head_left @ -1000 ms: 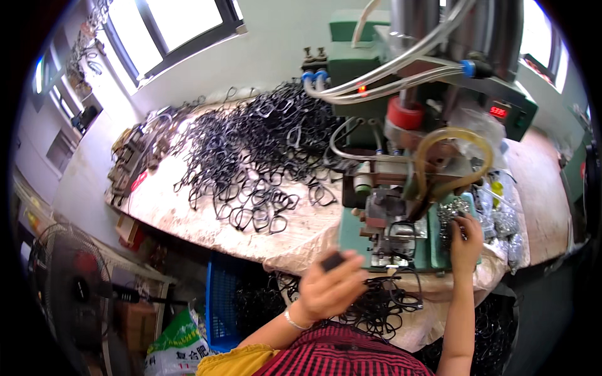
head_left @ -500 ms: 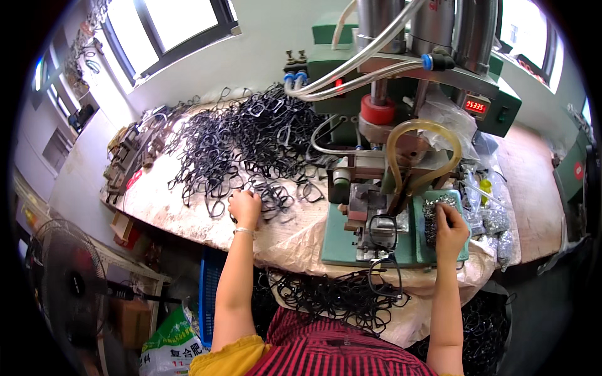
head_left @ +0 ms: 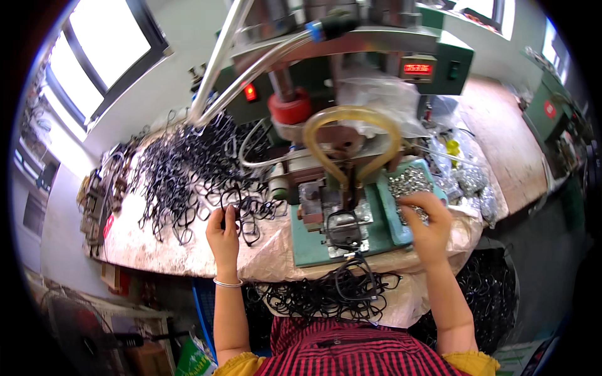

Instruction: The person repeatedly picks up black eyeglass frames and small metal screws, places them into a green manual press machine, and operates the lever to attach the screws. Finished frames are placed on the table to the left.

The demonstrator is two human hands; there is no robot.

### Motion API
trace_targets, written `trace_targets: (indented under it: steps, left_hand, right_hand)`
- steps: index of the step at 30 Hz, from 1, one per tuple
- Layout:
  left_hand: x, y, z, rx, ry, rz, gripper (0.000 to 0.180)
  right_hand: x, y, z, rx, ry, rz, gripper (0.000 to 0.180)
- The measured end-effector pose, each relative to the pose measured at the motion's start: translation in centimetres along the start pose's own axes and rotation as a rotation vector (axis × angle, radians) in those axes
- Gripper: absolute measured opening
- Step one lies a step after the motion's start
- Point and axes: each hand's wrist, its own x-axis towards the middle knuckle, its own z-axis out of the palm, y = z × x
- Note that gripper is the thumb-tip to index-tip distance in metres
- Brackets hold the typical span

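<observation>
My left hand (head_left: 223,237) is closed on a black eyeglass frame (head_left: 231,197), raised at the near edge of a big tangled pile of black frames (head_left: 197,163). My right hand (head_left: 429,229) is over the near right side of a green tray (head_left: 392,219) filled with small shiny metal parts (head_left: 409,182). Its thumb and fingertips come together, and whatever they may hold is too small to make out. Between my hands stands a bench press (head_left: 306,247). One dark frame (head_left: 343,229) sits at its metal fixture, and another frame (head_left: 354,282) hangs below the front edge.
A curved yellowish tube (head_left: 354,113) arches over the fixture. More black frames (head_left: 313,294) lie heaped before my apron. Clear bags of metal parts (head_left: 470,178) stand right of the tray. Metal tooling (head_left: 100,194) lines the table's left edge; a fan (head_left: 75,326) stands at lower left.
My left hand has taken hold of a black frame and lifted it at the pile's edge. My right hand has drawn toward the tray's near side. The whole view has shifted.
</observation>
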Motion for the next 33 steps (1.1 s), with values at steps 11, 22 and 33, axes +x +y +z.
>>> trace_targets:
  steps: [11, 22, 33]
  left_hand:
    - [-3.0, 4.5, 3.8, -0.802, -0.021, -0.031, 0.018]
    - [-3.1, 15.9, 5.6, -0.463, -0.374, 0.584, 0.010]
    - [-5.1, 13.8, 8.1, -0.064, -0.653, 1.063, 0.016]
  right_hand:
    - [1.8, -1.7, 5.6, 0.430, -0.076, 0.160, 0.054]
    - [0.3, -3.8, 3.1, 0.394, -0.243, 0.151, 0.063]
    - [-0.6, 9.6, -1.4, -0.677, 0.093, -0.098, 0.013]
